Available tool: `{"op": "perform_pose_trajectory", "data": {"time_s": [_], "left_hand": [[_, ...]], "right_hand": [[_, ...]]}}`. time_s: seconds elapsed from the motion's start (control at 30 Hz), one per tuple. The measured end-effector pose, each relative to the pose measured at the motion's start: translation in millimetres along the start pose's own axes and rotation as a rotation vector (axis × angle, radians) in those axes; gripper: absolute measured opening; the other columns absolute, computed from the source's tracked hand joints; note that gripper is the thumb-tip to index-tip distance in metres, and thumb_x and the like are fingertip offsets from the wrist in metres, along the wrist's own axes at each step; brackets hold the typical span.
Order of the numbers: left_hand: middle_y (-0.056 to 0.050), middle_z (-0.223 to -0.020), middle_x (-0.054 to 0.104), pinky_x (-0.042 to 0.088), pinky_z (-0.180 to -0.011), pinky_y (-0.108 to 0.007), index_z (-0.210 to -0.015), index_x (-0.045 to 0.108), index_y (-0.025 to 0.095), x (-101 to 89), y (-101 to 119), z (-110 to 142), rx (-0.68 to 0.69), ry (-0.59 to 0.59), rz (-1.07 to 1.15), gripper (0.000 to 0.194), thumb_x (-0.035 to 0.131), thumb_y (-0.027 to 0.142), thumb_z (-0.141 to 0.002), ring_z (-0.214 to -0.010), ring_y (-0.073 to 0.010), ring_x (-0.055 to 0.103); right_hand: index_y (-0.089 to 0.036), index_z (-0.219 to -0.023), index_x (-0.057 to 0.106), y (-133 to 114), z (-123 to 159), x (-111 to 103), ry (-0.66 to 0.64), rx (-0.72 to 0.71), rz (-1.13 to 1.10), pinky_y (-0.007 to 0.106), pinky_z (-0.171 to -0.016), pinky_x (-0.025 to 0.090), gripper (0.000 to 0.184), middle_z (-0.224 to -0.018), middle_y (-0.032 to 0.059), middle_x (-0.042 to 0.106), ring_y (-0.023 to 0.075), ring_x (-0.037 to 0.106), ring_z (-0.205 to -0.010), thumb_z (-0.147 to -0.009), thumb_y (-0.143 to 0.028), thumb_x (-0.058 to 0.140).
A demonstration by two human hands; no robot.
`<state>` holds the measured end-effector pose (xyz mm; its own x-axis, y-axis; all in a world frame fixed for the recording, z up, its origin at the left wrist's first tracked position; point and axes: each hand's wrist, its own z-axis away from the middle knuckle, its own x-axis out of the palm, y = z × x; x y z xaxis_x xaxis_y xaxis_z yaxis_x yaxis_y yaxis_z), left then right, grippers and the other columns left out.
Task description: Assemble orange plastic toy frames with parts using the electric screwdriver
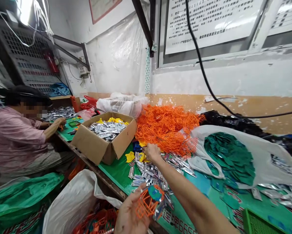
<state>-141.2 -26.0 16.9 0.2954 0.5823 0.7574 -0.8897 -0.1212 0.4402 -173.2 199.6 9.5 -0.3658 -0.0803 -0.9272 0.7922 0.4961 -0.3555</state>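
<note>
My left hand (pixel 130 213) is near the bottom of the view, holding an orange plastic lattice piece (pixel 148 203) with a teal piece (pixel 155 193) and a silver packet (pixel 159 209) attached or pressed against it. My right hand (pixel 152 152) reaches out over the green table (pixel 116 175), its fingers down at the edge of a heap of silver packets (pixel 152 174). A large pile of orange plastic lattice (pixel 166 130) lies just beyond that hand. Small yellow plastic pieces (pixel 130 157) and a blue piece (pixel 137 147) lie close by. What the fingers touch is hidden.
An open cardboard box (pixel 104 139) of silver packets stands on the table. A white sack (pixel 236 156) holds green pieces on the right. A person in a pink top (pixel 14 139) works at the left. A green crate (pixel 258 224) sits bottom right, and sacks (pixel 70 201) lie below the table edge.
</note>
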Motion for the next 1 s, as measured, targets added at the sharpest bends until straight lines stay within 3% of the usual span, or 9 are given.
{"op": "perform_pose_trajectory", "data": {"time_s": [0.17, 0.3, 0.4, 0.47, 0.57, 0.7, 0.8, 0.87, 1.0], "left_hand": [[-0.013, -0.098, 0.077, 0.053, -0.089, -0.038, -0.103, 0.071, 0.011, -21.2, 2.5, -7.4, 0.021, -0.272, 0.056, 0.025, 0.06, 0.014, -0.08, -0.09, -0.0244, 0.073], [-0.015, -0.101, 0.076, 0.053, -0.091, -0.039, -0.11, 0.068, 0.008, -9.0, 3.7, -3.1, 0.033, -0.207, 0.075, 0.029, 0.058, 0.014, -0.083, -0.094, -0.0258, 0.072], [-0.015, -0.095, 0.077, 0.056, -0.081, -0.037, -0.123, 0.059, 0.007, 4.8, 5.6, 0.6, 0.036, -0.119, 0.061, 0.037, 0.051, 0.012, -0.087, -0.084, -0.0242, 0.074], [-0.013, -0.092, 0.077, 0.057, -0.075, -0.036, -0.13, 0.054, 0.008, 10.0, 6.8, 1.6, 0.043, -0.102, 0.053, 0.041, 0.048, 0.013, -0.09, -0.079, -0.023, 0.074], [-0.01, -0.09, 0.076, 0.057, -0.072, -0.034, -0.131, 0.053, 0.012, 11.6, 6.0, 1.0, 0.016, -0.121, 0.047, 0.04, 0.049, 0.015, -0.092, -0.079, -0.0227, 0.074], [-0.008, -0.081, 0.076, 0.057, -0.073, -0.036, -0.117, 0.063, 0.012, 13.4, -6.2, -3.5, -0.102, -0.145, 0.008, 0.03, 0.056, 0.025, -0.091, -0.077, -0.0244, 0.073], [-0.01, -0.078, 0.076, 0.057, -0.075, -0.038, -0.102, 0.068, 0.01, 20.4, -22.2, -7.8, -0.178, -0.158, -0.065, 0.028, 0.061, 0.033, -0.089, -0.081, -0.0269, 0.073], [-0.01, -0.081, 0.076, 0.056, -0.079, -0.038, -0.096, 0.069, 0.011, 25.8, -31.8, -9.2, -0.176, -0.167, -0.113, 0.026, 0.065, 0.035, -0.087, -0.086, -0.0276, 0.072], [-0.011, -0.098, 0.076, 0.051, -0.094, -0.04, -0.097, 0.07, 0.012, 28.7, -39.9, -4.7, -0.082, -0.26, -0.109, 0.031, 0.067, 0.041, -0.085, -0.105, -0.029, 0.067]], "right_hand": [[-0.016, -0.122, 0.057, -4.3, -5.6, 18.0, 0.039, 0.106, -0.095, 0.045, -0.089, 0.053, 0.035, -0.124, 0.0096, 0.06, 0.0228, 0.062, -0.106, -0.093, -0.034, 0.059], [-0.017, -0.124, 0.057, 2.4, 0.4, 13.4, 0.073, 0.095, -0.287, 0.045, -0.09, 0.053, 0.035, -0.125, 0.0097, 0.059, 0.023, 0.061, -0.108, -0.093, -0.034, 0.058], [-0.017, -0.125, 0.056, 12.4, 8.5, -4.7, 0.069, 0.066, -0.498, 0.045, -0.09, 0.053, 0.036, -0.126, 0.0097, 0.059, 0.0229, 0.061, -0.107, -0.093, -0.033, 0.058], [-0.016, -0.122, 0.056, 23.6, 19.7, -23.4, 0.009, 0.033, -0.665, 0.041, -0.084, 0.055, 0.034, -0.12, 0.0091, 0.061, 0.0209, 0.063, -0.101, -0.093, -0.034, 0.058], [-0.015, -0.116, 0.059, 47.8, 51.2, -57.9, -0.198, -0.064, -0.926, 0.03, -0.064, 0.055, 0.034, -0.106, 0.0079, 0.067, 0.0149, 0.065, -0.078, -0.089, -0.036, 0.06], [-0.017, -0.103, 0.069, 77.9, 111.0, -97.2, -0.536, -0.178, -1.135, 0.023, -0.045, 0.044, 0.046, -0.083, 0.0052, 0.071, 0.0128, 0.059, -0.057, -0.066, -0.044, 0.075], [-0.018, -0.1, 0.074, 87.7, 146.0, -108.8, -0.776, -0.209, -1.143, 0.02, -0.045, 0.039, 0.041, -0.077, 0.003, 0.07, 0.0093, 0.053, -0.054, -0.064, -0.036, 0.076], [-0.021, -0.105, 0.075, 90.6, 158.4, -109.6, -0.809, -0.2, -1.121, 0.019, -0.049, 0.038, 0.037, -0.082, 0.0014, 0.068, 0.0075, 0.051, -0.057, -0.068, -0.031, 0.073], [-0.025, -0.106, 0.075, 96.9, 167.4, -106.9, -0.625, -0.196, -1.072, 0.022, -0.061, 0.045, 0.033, -0.098, 0.0038, 0.062, 0.0138, 0.057, -0.08, -0.075, -0.037, 0.07]]}}
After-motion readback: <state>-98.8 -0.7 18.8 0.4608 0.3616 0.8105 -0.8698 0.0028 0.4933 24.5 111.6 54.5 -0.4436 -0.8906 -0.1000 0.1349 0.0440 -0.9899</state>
